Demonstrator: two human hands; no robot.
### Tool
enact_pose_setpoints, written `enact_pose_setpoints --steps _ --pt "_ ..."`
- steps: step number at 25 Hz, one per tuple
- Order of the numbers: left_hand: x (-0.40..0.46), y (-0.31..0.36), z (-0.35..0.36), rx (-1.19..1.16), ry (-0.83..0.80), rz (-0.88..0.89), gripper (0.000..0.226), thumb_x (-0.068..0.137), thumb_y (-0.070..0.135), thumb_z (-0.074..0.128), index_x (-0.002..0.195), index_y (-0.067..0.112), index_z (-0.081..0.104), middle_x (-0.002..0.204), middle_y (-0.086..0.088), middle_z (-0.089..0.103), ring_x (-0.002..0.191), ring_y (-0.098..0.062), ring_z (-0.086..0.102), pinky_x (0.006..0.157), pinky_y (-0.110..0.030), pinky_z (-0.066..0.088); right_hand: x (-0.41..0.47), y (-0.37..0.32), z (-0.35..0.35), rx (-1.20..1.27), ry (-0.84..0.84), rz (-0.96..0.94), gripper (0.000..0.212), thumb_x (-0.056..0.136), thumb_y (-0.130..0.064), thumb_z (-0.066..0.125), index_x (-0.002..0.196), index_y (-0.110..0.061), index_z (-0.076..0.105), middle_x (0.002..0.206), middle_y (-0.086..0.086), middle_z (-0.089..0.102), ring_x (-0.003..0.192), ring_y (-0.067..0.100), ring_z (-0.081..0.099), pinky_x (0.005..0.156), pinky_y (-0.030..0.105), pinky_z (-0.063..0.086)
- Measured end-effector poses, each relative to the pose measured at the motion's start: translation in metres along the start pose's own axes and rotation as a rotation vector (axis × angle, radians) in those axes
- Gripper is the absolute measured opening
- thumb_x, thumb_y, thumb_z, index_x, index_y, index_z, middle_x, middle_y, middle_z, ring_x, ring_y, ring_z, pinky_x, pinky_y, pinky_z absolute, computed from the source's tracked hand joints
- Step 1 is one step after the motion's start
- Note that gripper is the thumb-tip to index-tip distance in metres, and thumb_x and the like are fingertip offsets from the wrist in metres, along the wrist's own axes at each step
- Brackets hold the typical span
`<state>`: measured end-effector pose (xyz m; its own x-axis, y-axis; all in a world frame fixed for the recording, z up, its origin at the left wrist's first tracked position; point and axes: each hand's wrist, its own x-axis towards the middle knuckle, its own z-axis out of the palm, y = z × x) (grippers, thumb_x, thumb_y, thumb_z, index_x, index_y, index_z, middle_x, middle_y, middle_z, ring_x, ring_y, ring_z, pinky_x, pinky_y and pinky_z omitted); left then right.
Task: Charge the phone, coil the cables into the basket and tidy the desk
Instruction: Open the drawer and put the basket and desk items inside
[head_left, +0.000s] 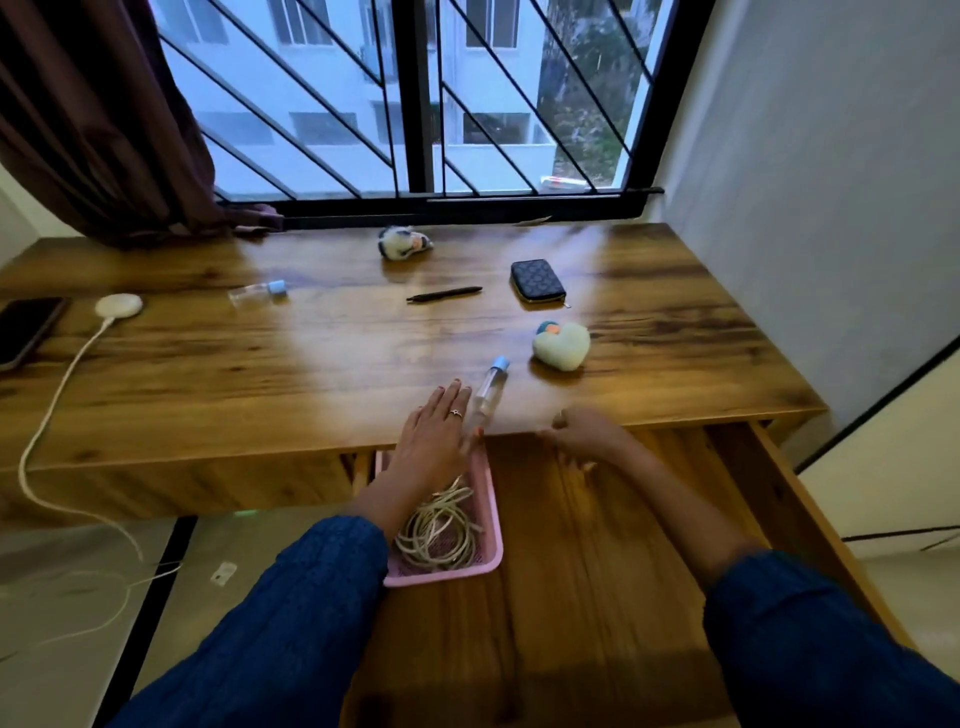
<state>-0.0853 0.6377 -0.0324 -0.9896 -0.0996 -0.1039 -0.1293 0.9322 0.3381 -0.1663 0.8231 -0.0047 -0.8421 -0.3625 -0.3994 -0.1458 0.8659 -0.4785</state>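
Note:
A pink basket (493, 525) with coiled white cables (439, 530) sits at the left of an open wooden drawer (597, 545). My left hand (434, 431) lies flat and open at the desk's front edge, fingers beside a clear bottle with a blue cap (490, 387). My right hand (584, 431) hovers blurred at the desk edge over the drawer, fingers curled, holding nothing I can see. At the far left a dark phone (26, 327) lies next to a round white charger puck (118, 305), whose white cable (49, 415) hangs off the desk.
On the desk (260, 374) lie a second small bottle (258, 292), a black pen (444, 294), a dark patterned wallet (537, 280), a pale heart-shaped plush (562, 344) and a small fluffy toy (404, 242). A barred window and curtain stand behind; a wall rises at right.

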Motion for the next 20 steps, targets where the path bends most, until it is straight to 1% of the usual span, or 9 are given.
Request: enact_pose_setpoints --steps 2,3,4,6,8,10,13,15,20 --pt "0.017 0.012 0.000 0.000 0.009 0.003 0.062 0.101 0.040 0.027 0.152 0.017 -0.001 0.160 0.001 -0.006 0.147 -0.016 -0.006 0.118 -0.039 0.004 0.022 0.004 -0.025 0.000 0.148 -0.103 0.024 0.091 -0.030 0.058 0.099 -0.008 0.065 0.090 0.012 0.069 0.082 0.022 0.064 0.067 0.026 0.044" --pt "0.025 0.018 0.001 0.000 0.015 -0.013 0.062 0.101 0.041 0.027 0.152 0.018 -0.001 0.160 0.001 -0.005 0.147 -0.016 -0.006 0.118 -0.039 0.004 0.035 0.007 -0.035 -0.024 0.208 -0.136 0.028 0.089 -0.029 0.061 0.108 -0.008 0.065 0.107 0.015 0.066 0.097 0.026 0.062 0.076 0.027 0.043" --pt "0.032 0.021 0.002 0.004 0.022 -0.032 0.062 0.101 0.041 0.027 0.152 0.018 0.000 0.160 0.001 -0.004 0.147 -0.015 -0.005 0.118 -0.039 0.005 0.049 0.010 -0.042 -0.056 0.244 -0.154 0.036 0.087 -0.029 0.063 0.118 -0.011 0.061 0.121 0.016 0.058 0.110 0.028 0.056 0.086 0.029 0.041" --pt "0.042 0.024 0.003 0.008 0.036 -0.060 0.062 0.100 0.042 0.027 0.152 0.019 0.002 0.161 0.001 -0.002 0.147 -0.016 -0.002 0.118 -0.039 0.007 0.073 0.014 -0.047 -0.120 0.249 -0.160 0.052 0.084 -0.035 0.065 0.133 -0.025 0.049 0.141 0.014 0.036 0.125 0.033 0.045 0.101 0.036 0.037" --pt "0.055 0.026 0.005 -0.005 0.036 -0.101 0.061 0.101 0.042 0.027 0.152 0.020 0.002 0.161 0.002 -0.002 0.147 -0.015 -0.002 0.118 -0.039 0.006 0.099 0.017 -0.049 -0.170 0.204 -0.161 0.063 0.082 -0.040 0.065 0.139 -0.037 0.038 0.153 0.013 0.014 0.132 0.037 0.034 0.107 0.042 0.034" --pt "0.062 0.028 0.006 -0.042 0.031 -0.152 0.062 0.101 0.042 0.028 0.152 0.021 0.001 0.160 0.002 -0.002 0.147 -0.015 -0.003 0.118 -0.038 0.006 0.118 0.019 -0.046 -0.187 0.172 -0.164 0.064 0.084 -0.038 0.063 0.141 -0.040 0.033 0.154 0.014 0.005 0.133 0.041 0.030 0.109 0.046 0.032" --pt "0.065 0.031 0.007 -0.099 0.048 -0.196 0.062 0.100 0.042 0.029 0.152 0.020 0.002 0.160 0.003 0.000 0.147 -0.015 -0.001 0.117 -0.039 0.007 0.128 0.018 -0.043 -0.113 0.225 -0.181 0.056 0.086 -0.027 0.060 0.138 -0.031 0.039 0.143 0.015 0.021 0.124 0.043 0.036 0.103 0.046 0.037" --pt "0.063 0.031 0.007 -0.125 0.055 -0.208 0.063 0.100 0.041 0.030 0.152 0.020 0.002 0.160 0.003 0.000 0.147 -0.015 -0.001 0.118 -0.041 0.007 0.126 0.019 -0.043 -0.075 0.243 -0.183 0.053 0.086 -0.022 0.059 0.136 -0.028 0.043 0.138 0.014 0.026 0.121 0.042 0.036 0.099 0.045 0.039" --pt "0.050 0.031 0.004 -0.125 0.050 -0.186 0.062 0.100 0.043 0.028 0.152 0.019 0.003 0.160 0.002 0.001 0.147 -0.016 0.000 0.117 -0.041 0.009 0.098 0.024 -0.034 -0.004 0.290 -0.197 0.047 0.085 -0.029 0.062 0.129 -0.028 0.049 0.131 0.013 0.033 0.119 0.041 0.038 0.097 0.040 0.039"
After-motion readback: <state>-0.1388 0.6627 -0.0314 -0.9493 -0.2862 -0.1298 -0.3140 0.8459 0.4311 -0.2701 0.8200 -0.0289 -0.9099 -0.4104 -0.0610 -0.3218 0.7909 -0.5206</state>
